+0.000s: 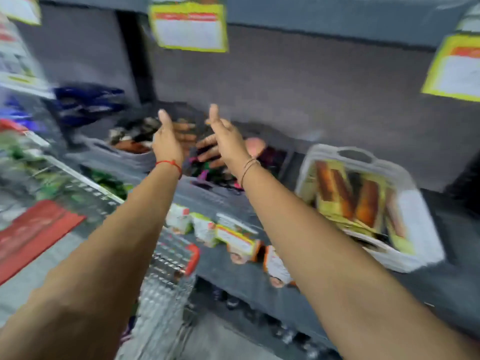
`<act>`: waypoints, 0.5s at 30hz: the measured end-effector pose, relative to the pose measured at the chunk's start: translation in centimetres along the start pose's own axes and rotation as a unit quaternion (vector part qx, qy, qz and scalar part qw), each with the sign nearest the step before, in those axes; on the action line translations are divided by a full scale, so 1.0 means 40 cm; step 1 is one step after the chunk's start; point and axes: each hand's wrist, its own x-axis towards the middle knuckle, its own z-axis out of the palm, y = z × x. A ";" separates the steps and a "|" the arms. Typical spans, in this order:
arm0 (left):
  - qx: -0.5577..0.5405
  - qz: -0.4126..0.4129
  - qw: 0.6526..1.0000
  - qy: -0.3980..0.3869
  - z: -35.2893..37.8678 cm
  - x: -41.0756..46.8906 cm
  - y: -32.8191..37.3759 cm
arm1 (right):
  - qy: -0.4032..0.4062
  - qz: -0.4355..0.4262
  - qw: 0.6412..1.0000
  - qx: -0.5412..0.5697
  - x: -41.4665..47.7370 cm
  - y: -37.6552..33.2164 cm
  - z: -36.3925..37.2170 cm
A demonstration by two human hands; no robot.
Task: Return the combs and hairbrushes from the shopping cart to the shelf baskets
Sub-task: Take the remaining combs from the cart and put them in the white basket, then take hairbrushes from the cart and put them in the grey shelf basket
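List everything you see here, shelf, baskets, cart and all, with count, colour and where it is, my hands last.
grey plastic baskets: two, grey, middle of shelf, holding blurred dark and pink items
white plastic basket: one, white, right of shelf, holding yellow and orange packs
yellow-bordered price tags: three, yellow and white, hanging from upper shelf edge
dark grey store shelf: one, dark grey, across the background
wire shopping cart with red corner: one, silver and red, below the arms
blue items: blurred, blue, far left
left hand: open, red thread at wrist, over the grey baskets
right hand: open, thin wrist band, beside it
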 end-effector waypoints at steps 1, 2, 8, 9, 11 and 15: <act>0.002 -0.032 0.999 0.021 -0.098 0.024 -0.019 | -0.051 0.031 0.998 0.010 0.012 0.013 0.075; 0.020 -0.072 0.996 0.040 -0.197 0.042 -0.042 | -0.097 0.063 0.993 0.014 0.026 0.033 0.149; 0.091 -0.282 0.942 0.160 -0.642 0.015 -0.242 | -0.277 0.212 0.936 -0.055 0.061 0.237 0.514; 0.094 -0.308 0.930 0.175 -0.690 0.007 -0.278 | -0.304 0.232 0.920 -0.082 0.066 0.277 0.559; 0.095 -0.347 0.909 0.211 -0.756 0.002 -0.346 | -0.349 0.267 0.890 -0.124 0.080 0.356 0.622; 0.063 -0.398 0.868 0.291 -0.834 0.020 -0.487 | -0.389 0.320 0.842 -0.192 0.119 0.523 0.709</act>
